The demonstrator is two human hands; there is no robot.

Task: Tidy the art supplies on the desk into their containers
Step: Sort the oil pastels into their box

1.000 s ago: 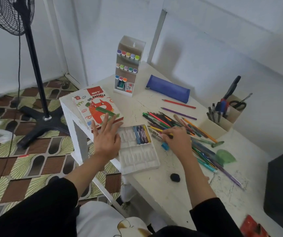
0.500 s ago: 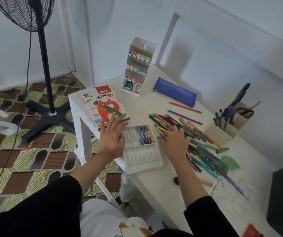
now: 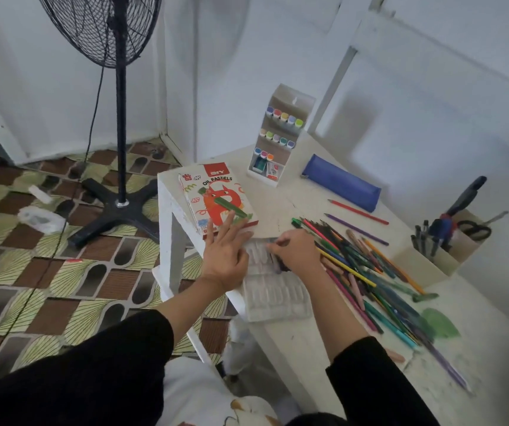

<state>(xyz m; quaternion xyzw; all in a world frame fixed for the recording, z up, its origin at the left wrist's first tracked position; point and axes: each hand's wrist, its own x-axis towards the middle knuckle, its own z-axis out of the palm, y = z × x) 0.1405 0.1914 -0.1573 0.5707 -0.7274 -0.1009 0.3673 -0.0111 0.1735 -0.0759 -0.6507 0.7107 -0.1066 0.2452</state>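
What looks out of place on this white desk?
The coloured pencils lie loose in a crossed heap on the white desk, not in the beige card holder beside them. One red pencil and one purple pencil lie apart from it. A green patch, perhaps a smear, shows on the desk nearby.

One pastel box (image 3: 216,195), one tray (image 3: 274,298), one pencil case (image 3: 340,182), one fan (image 3: 120,133)

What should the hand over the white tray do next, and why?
Probably the right hand should dip its fingertips into a slot near the top of the tray and release whatever it carries. It hovers curled over that end, the left hand lies flat at the tray's left edge, and nearer slots look empty. Its fingers hide what it holds.
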